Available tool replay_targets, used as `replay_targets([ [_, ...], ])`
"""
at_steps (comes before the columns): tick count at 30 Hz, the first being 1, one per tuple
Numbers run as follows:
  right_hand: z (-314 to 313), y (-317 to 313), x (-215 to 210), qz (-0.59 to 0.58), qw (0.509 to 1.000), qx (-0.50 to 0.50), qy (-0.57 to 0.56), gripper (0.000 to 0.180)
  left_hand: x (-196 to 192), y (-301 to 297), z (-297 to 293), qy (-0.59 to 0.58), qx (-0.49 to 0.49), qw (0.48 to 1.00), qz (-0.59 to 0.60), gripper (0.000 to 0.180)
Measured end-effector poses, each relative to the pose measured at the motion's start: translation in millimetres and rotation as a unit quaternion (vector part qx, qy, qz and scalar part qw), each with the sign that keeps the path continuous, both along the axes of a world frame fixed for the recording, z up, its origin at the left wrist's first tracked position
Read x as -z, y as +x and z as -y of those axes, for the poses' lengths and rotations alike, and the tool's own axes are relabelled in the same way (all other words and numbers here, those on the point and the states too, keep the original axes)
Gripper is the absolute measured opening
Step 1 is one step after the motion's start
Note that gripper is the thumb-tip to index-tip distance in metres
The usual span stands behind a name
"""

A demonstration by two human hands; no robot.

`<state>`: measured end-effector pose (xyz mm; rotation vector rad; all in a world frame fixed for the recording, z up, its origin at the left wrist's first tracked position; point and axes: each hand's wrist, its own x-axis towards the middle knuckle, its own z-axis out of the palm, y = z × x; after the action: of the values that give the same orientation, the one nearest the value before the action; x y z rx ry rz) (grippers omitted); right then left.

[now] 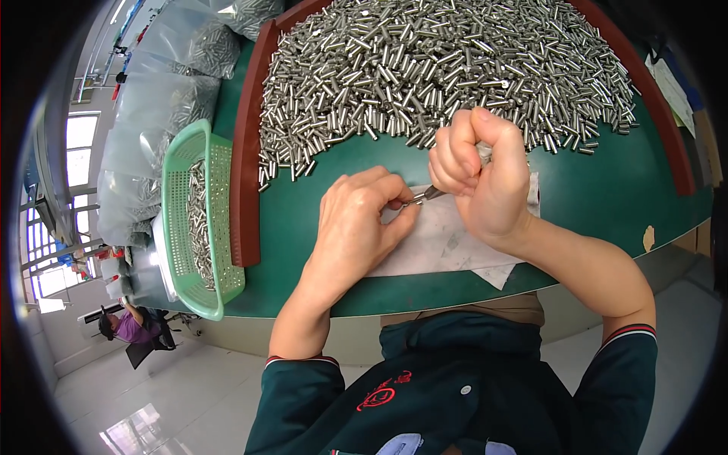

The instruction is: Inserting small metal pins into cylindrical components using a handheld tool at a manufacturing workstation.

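My left hand (353, 224) is closed, thumb and forefinger pinching a small shiny metal pin (414, 202) above a white cloth (425, 246). To its right, my right hand (485, 178) is curled around a slim tool with a grey metal shaft (432, 192). The shaft slants down to the left, and its tip meets the pin at my left fingertips. Most of the tool's handle is hidden in my fist, so its exact kind does not show. Beyond both hands spreads a heap of similar short metal pins (440, 76).
Red-brown boards (246, 174) edge the heap on the green table (284, 250). At left stands a light green basket (220, 197) with pins inside. Clear plastic bags (136, 144) of metal parts line the far left. A person in purple (140, 326) sits in the background.
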<state>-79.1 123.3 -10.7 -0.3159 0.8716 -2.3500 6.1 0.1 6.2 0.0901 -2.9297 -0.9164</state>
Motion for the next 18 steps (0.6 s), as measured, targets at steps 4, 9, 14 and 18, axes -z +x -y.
replay_targets([
  [4, 0.7, -0.2, 0.4, 0.006, 1.000, 0.000, 0.005, 0.033, -2.4, -1.0, -0.2, -0.003, 0.001, 1.000, 0.014, 0.009],
  [9, 1.5, 2.4, -0.9, -0.023, 0.999, -0.004, 0.030, 0.033, -3.1, -1.6, 0.2, 0.016, -0.003, 1.000, 0.023, 0.008],
  [14, 0.0, 7.5, -3.7, -0.121, 0.990, 0.011, 0.075, 0.034, -1.9, -1.7, -2.2, -0.026, 0.023, 0.999, -0.026, 0.008],
  [18, -0.4, 5.2, -1.6, -0.084, 0.995, -0.005, 0.044, 0.035, 9.3, -2.2, -7.8, -0.125, 0.052, 0.983, -0.124, 0.013],
])
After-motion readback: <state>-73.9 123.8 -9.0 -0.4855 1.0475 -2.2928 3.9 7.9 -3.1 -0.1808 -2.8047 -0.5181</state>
